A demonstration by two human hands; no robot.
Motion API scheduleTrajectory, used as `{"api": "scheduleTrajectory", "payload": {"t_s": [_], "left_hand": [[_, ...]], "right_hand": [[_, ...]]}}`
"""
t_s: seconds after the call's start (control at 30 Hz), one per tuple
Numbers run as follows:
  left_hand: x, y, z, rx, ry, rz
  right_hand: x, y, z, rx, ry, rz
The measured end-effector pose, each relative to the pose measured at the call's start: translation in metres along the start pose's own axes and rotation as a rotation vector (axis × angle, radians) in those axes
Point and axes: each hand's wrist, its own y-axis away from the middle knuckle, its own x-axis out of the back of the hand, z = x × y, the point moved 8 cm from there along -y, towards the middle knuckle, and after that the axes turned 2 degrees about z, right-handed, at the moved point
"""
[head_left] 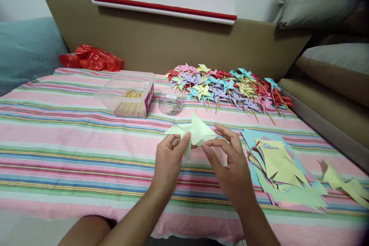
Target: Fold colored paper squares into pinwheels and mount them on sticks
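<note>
A pale green paper pinwheel (200,131), its blades folded in toward the centre, is held up between my two hands above the striped cloth. My left hand (173,153) pinches it near the middle, thumb on top and fingers curled underneath. At the pinwheel's right side, my right hand (230,157) has thumb and index finger at the lower edge of a blade, with the other fingers spread. No stick shows on this pinwheel. Just beyond it stands a round clear container (171,106) holding small metal pieces.
A clear plastic box (123,105) of wooden sticks stands at the left. Many finished pinwheels (220,94) on sticks lie at the back right. Stacked cut paper (279,163) lies to the right, near a loose yellow paper piece (344,184). A red plastic bag (92,58) sits back left.
</note>
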Motion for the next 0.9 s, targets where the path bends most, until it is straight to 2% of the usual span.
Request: {"api": "scheduleTrajectory", "payload": {"t_s": [0.17, 0.3, 0.57, 0.9], "left_hand": [[-0.005, 0.005, 0.0, -0.024, -0.114, -0.047], [-0.009, 0.007, 0.003, -0.041, -0.14, -0.066], [-0.013, 0.009, 0.007, -0.039, -0.131, -0.061], [-0.013, 0.009, 0.003, -0.033, -0.108, -0.079]], "right_hand": [[-0.002, 0.002, 0.021, -0.242, -0.182, 0.028], [-0.004, 0.005, 0.028, -0.34, -0.261, 0.051], [-0.007, 0.005, 0.029, -0.354, -0.319, 0.107], [-0.007, 0.007, 0.022, -0.331, -0.207, 0.136]]}}
